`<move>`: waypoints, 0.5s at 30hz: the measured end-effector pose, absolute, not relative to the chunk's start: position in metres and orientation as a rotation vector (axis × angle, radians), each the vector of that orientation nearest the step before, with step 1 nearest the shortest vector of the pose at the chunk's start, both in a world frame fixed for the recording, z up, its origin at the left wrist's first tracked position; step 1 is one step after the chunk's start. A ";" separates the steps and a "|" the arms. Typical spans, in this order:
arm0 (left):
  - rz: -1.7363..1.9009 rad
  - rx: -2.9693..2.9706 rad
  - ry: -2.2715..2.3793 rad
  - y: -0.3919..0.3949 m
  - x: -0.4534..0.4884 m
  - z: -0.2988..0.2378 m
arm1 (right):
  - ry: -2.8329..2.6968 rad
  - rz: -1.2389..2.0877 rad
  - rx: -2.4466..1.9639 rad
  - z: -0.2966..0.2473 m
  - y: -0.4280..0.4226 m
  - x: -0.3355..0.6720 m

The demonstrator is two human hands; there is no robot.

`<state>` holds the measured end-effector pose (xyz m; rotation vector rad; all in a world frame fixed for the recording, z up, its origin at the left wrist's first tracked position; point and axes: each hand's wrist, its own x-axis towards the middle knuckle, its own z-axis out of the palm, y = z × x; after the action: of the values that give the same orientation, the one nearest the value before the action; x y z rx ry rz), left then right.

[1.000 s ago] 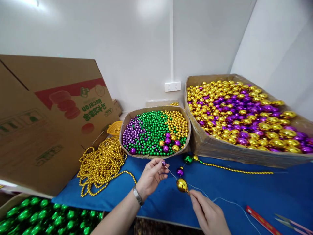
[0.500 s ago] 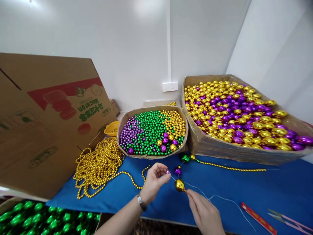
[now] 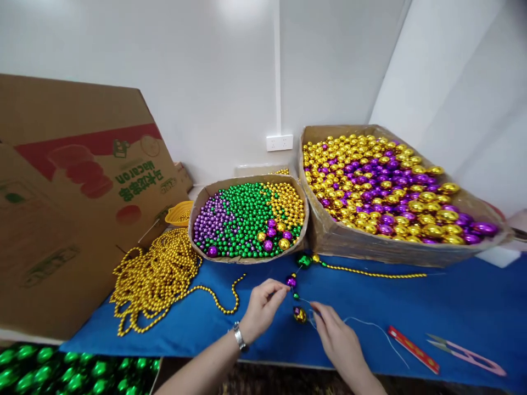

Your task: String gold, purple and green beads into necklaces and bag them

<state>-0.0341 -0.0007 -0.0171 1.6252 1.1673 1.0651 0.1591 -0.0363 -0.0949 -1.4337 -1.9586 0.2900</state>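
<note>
My left hand (image 3: 261,307) hovers over the blue cloth (image 3: 453,307) with its fingertips pinched on a thin needle or thread tip next to a purple bead (image 3: 291,281). My right hand (image 3: 337,340) pinches the white thread (image 3: 370,325) just right of a large gold bead (image 3: 299,314). The strand runs up through a green bead (image 3: 304,261) into a gold bead string (image 3: 370,272) lying on the cloth.
A cardboard tray (image 3: 197,208) of small purple, green and gold beads stands behind my hands. A larger box (image 3: 341,241) holds big gold and purple beads. Gold strands (image 3: 156,280) pile at left beside a carton (image 3: 82,181). Red ruler (image 3: 414,349) and snips (image 3: 465,354) lie right. Green balls (image 3: 74,370) sit below.
Both hands have dropped lower toward the cloth. The small purple bead at my left fingertips has slid along the thread, and the gold bead has come down with my right hand.
</note>
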 end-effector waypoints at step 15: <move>0.791 2.266 0.624 -0.007 0.011 -0.034 | -1.660 0.834 -1.184 0.058 -0.038 0.164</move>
<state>0.0109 -0.0067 -0.0343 2.2662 0.6242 0.7913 0.1636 -0.0375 0.0580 -1.1840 -1.6599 0.8339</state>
